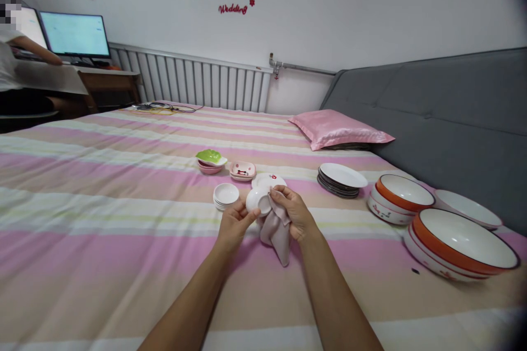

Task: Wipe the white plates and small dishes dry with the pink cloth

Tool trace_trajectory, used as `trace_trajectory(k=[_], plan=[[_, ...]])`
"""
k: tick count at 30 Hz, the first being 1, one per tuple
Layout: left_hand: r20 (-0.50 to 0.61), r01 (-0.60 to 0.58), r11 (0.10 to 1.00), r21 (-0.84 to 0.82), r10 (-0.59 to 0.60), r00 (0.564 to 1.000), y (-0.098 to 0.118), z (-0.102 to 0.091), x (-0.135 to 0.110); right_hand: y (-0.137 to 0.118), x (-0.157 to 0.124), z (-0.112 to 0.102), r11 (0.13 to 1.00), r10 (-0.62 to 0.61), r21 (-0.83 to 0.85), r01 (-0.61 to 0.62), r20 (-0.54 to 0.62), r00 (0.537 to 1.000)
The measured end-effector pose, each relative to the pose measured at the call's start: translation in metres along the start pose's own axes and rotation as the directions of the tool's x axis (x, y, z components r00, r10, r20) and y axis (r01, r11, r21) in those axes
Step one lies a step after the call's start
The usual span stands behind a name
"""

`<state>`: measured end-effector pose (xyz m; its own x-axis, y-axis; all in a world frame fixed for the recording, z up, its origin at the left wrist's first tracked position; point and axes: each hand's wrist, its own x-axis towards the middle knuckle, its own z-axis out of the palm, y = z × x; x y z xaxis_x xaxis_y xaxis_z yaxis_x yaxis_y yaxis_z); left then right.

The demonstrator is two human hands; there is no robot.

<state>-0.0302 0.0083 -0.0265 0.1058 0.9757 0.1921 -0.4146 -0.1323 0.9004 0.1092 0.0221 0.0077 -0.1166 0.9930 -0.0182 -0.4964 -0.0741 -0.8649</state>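
My left hand (236,224) pinches the left edge of a small white bowl (256,201), whose foot ring is turned toward me. Against the bowl's right side, my right hand (297,213) presses a pale pink cloth (275,230), the rest of which hangs down. Just behind is a white dish with a red flower (272,179), partly hidden by the bowl and my hand. Left of it sits a stack of small white dishes (225,195). Further back are pink rectangular dishes (242,170) and a green leaf-shaped dish (211,157) on top of pink bowls.
Right of my hands stand a stack of plates (342,176) and large orange-rimmed bowls (461,244) on the striped bedsheet (135,263). A pink pillow (335,127) lies by the grey headboard (444,115). Cables (164,107) lie at the far edge. A person (24,60) sits at the desk.
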Motion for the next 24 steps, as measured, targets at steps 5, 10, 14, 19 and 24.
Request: trace_trajectory(k=[5,10,14,19,24], plan=[[0.05,-0.031,0.998,0.063,0.028,0.998,-0.003,-0.001,0.001,0.003,0.002,-0.003,0.999,-0.032,-0.016,0.032,-0.009,0.999],[0.096,-0.045,0.992,0.117,0.034,0.995,-0.006,-0.002,0.0,0.008,0.005,-0.004,0.989,-0.106,-0.105,0.107,0.015,0.994],[0.101,-0.054,0.984,0.171,0.037,0.994,-0.007,-0.002,0.0,0.01,0.006,-0.003,0.965,-0.138,-0.221,0.139,0.02,0.99],[0.119,-0.066,0.979,0.195,0.044,0.992,-0.01,-0.004,0.001,0.01,0.006,-0.002,0.919,-0.189,-0.337,0.204,0.077,0.979],[0.118,-0.075,0.977,0.202,0.052,0.992,-0.009,-0.004,0.001,0.01,0.005,0.0,0.889,-0.226,-0.39,0.239,0.079,0.971]])
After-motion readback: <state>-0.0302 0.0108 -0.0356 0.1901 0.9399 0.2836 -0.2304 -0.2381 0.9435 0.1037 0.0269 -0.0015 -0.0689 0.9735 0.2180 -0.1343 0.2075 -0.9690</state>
